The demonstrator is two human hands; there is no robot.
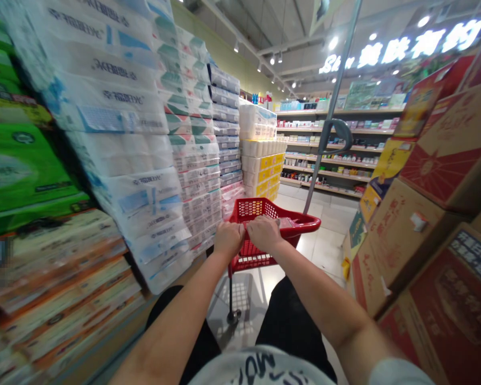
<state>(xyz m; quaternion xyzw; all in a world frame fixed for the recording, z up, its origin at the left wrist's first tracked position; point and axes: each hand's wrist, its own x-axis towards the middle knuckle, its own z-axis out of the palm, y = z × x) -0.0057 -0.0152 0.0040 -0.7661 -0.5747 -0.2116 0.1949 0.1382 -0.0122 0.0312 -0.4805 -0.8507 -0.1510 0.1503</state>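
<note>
Ahead of me is a red plastic shopping cart (260,260) with a perforated basket and a wheel on a dark leg. My left hand (229,239) is wrapped round the left part of its handle. Close beside it, my right hand (265,233) grips the same handle with the fingers curled over. A pinkish packet (291,222) shows partly in the basket behind my right hand; the rest of the inside is hidden by my hands and the rim.
Tall stacks of tissue packs (124,96) stand close on the left. Cardboard boxes (409,230) are piled on the right. A grey metal post (336,80) with a loop rises beyond the cart. Stocked shelves (332,131) line the back, past the pale tiled floor (324,235).
</note>
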